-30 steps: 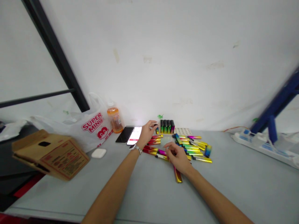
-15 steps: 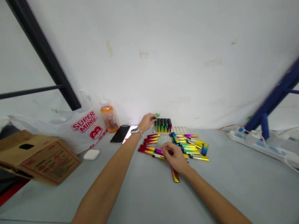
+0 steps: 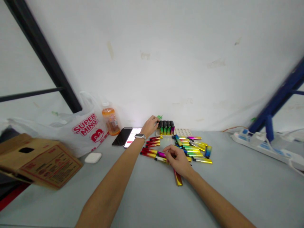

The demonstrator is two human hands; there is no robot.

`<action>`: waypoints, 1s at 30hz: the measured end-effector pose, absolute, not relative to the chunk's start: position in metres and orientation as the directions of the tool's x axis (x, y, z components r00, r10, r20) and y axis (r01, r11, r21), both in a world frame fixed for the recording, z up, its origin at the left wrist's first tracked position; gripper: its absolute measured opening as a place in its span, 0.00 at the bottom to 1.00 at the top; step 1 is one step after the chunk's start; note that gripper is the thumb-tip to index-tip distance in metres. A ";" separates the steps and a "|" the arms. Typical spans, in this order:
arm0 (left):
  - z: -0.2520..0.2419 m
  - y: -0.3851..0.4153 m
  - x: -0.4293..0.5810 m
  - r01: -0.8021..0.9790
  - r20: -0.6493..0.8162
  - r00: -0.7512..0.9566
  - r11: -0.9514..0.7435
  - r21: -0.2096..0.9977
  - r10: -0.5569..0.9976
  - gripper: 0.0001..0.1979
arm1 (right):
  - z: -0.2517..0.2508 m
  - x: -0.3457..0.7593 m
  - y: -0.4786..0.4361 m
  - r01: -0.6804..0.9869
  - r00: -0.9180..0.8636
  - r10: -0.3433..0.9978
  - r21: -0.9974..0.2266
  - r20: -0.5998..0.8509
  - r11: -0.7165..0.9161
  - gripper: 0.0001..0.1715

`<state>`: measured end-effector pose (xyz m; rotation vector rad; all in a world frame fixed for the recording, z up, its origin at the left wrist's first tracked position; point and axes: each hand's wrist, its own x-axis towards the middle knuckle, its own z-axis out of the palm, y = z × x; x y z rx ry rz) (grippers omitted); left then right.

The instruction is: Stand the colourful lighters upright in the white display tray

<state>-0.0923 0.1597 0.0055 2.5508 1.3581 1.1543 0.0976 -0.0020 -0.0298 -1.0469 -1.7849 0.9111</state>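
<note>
Lighters (image 3: 167, 128) are stood upright at three o'clock from the left hand (image 3: 150, 126), a lit phone (image 3: 131, 139) at eight. Loose lighters (image 3: 193, 148) are partly blocked by the right hand (image 3: 176, 159); either half-curled hand's hold cannot be told.

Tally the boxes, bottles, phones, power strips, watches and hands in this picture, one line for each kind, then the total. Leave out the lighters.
Boxes: 1, the cardboard box
Bottles: 1, the orange bottle
Phones: 2, a black phone and a lit phone
Power strips: 1, the white power strip
Watches: 1, the wristwatch
Hands: 2, left hand and right hand
Total: 8
</note>
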 end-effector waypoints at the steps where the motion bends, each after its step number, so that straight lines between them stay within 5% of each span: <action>1: 0.006 0.158 -0.092 0.727 0.598 0.345 -0.609 0.317 0.723 0.11 | -0.029 0.098 -0.002 0.290 -0.287 0.910 -0.878 0.301 0.381 0.08; 10: 0.019 0.140 -0.087 0.894 0.480 0.406 -0.447 -0.032 0.778 0.21 | -0.028 0.097 -0.002 0.304 -0.282 0.908 -0.869 0.309 0.390 0.09; 16: 0.022 0.129 -0.083 0.911 0.429 0.403 -0.402 -0.098 0.808 0.22 | -0.027 0.100 0.001 0.400 -0.256 0.894 -0.802 0.367 0.444 0.09; 22: 0.015 0.114 -0.080 0.903 0.576 0.255 -0.404 0.146 0.777 0.27 | -0.027 0.102 0.004 0.659 -0.313 0.866 -0.567 0.390 0.494 0.10; 25: 0.007 0.093 -0.077 0.833 0.659 0.113 -0.433 0.345 0.744 0.21 | -0.026 0.103 0.006 0.730 -0.335 0.874 -0.489 0.352 0.477 0.08; 30: -0.001 0.052 -0.072 0.732 0.655 -0.003 -0.444 0.516 0.756 0.12 | -0.021 0.103 0.019 0.777 -0.372 0.857 -0.386 0.356 0.497 0.09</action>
